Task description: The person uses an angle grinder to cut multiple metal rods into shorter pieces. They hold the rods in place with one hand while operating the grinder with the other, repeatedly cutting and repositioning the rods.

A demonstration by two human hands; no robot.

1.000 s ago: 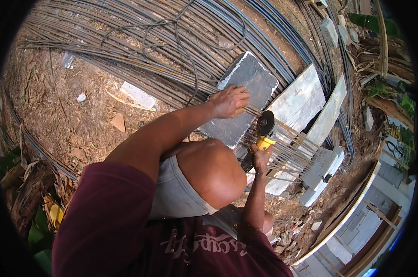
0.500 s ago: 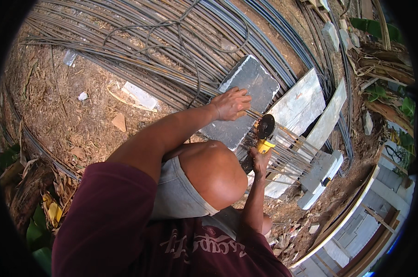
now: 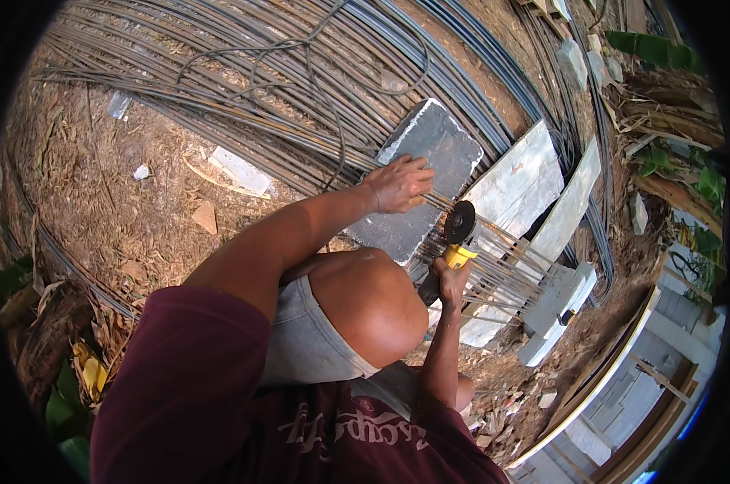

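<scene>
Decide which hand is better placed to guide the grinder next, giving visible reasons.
Right, most likely. The right hand grips the grinder, whose disc is close to the metal rods. The left hand lies over the dark slab, away from the tool's body, so it seems better suited to steadying.

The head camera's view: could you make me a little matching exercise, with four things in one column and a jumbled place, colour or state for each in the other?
Things
1. Angle grinder
2. Left hand
3. Rectangular slab
4. Shirt

Descriptions
A. Maroon
B. Over the rods that cross the slab
C. In the right hand
D. Dark grey with whitish edges

Right pairs: 1-C, 2-B, 3-D, 4-A
</scene>
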